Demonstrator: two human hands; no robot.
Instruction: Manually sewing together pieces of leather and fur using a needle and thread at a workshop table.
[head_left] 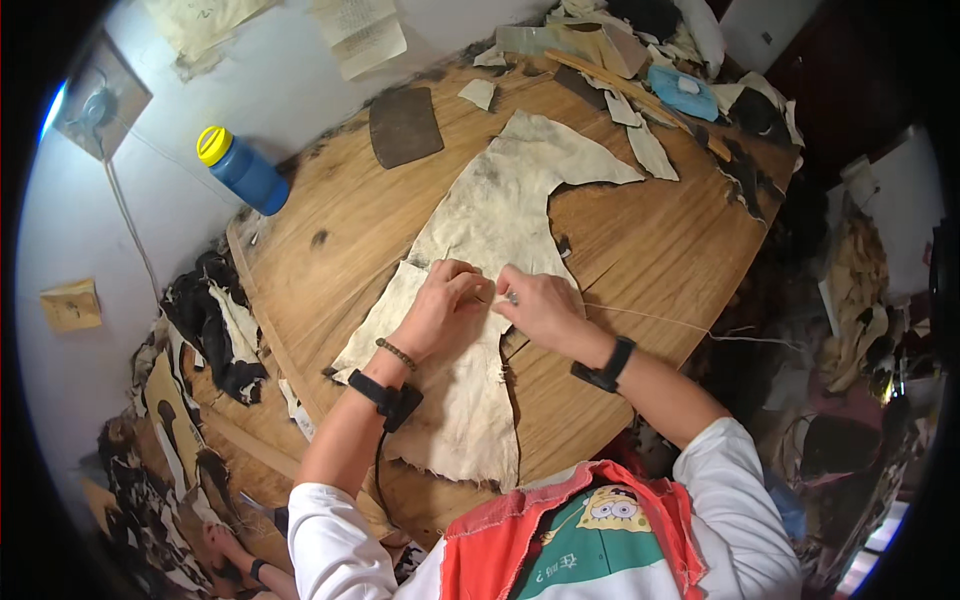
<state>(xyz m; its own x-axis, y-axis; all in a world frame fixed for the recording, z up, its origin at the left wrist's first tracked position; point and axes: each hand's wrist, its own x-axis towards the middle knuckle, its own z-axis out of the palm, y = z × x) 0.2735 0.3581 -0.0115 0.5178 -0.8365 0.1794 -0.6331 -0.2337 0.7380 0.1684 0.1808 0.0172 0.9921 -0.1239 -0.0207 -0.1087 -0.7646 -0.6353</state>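
Observation:
A pale hide, cut in an irregular shape with dark smudges and ragged edges, lies across the wooden table in front of me. My left hand pinches the hide around its middle, thumb and fingertips together. Close beside it, my right hand is closed in a pinch just above the hide, and a small grey metallic thing shows at its fingers. What that hand holds is too small to make out. A thin light thread runs from beside my right hand across the table to its right edge.
A blue bottle with a yellow lid stands far left, near a dark brown flat piece. Scraps, a wooden stick and a light blue item crowd the far right. Black-and-white fur lies left. Another person's hand is lower left.

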